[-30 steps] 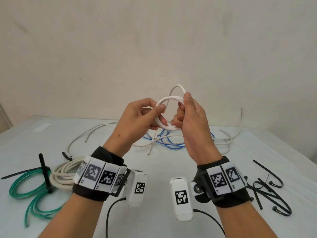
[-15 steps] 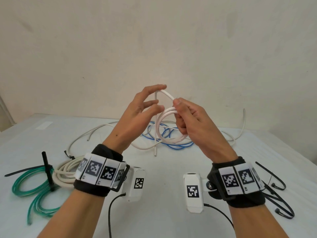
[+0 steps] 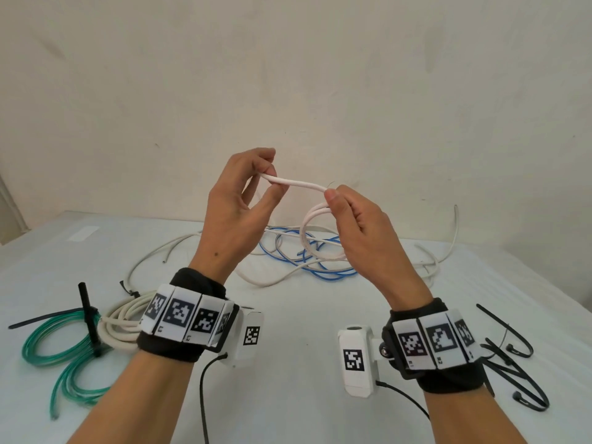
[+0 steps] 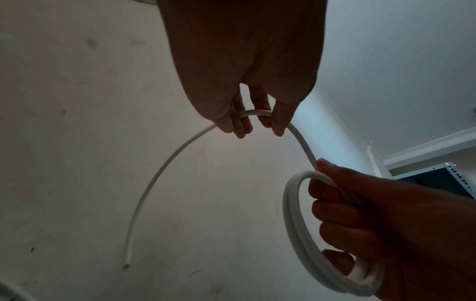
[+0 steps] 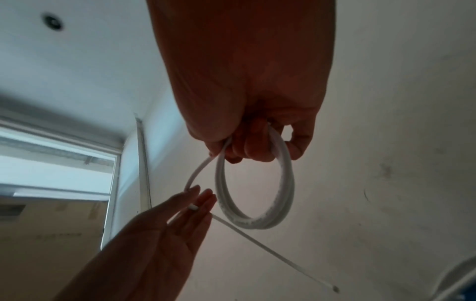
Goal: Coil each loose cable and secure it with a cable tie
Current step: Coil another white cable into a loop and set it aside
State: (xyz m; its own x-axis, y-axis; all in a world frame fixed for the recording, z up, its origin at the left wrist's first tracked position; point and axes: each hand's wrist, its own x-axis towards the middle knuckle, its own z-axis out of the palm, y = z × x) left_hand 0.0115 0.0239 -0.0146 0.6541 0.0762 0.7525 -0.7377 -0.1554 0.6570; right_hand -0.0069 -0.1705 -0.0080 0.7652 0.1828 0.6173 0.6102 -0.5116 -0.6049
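Head view: left hand (image 3: 238, 200) and right hand (image 3: 358, 225) raised mid-frame above the tabletop (image 3: 288, 363). Left pinching a straight run of white cable (image 3: 298, 183) between thumb and fingertips; right curled round the finished loops of the same cable, hanging just below the thumb. Behind, centre frame: blue cable (image 3: 304, 261) tangled with more loose white cable (uncoiled). Lower left: green coil (image 3: 48, 344) and cream coil (image 3: 118, 322), a black cable tie (image 3: 88, 310) standing on the green one. Lower right: spare black ties (image 3: 512, 357).

Left wrist view: left hand (image 4: 247, 85) at top, fingertips nipping the cable (image 4: 165, 163), free tail arcing down to lower left, cut end visible. Right hand (image 4: 381, 220) lower right, gripping two or three loops.

Right wrist view: right hand (image 5: 244, 91) closed on the coil (image 5: 257, 189), oval and hanging free. Left hand (image 5: 165, 234) lower left, fingers fairly straight, cable pinched at the tips.

Handling, as judged: light, springy, smooth jacket; holds a curve but likely to spring open if released. Best gripped where the loops cross, tail fed in by the other hand.
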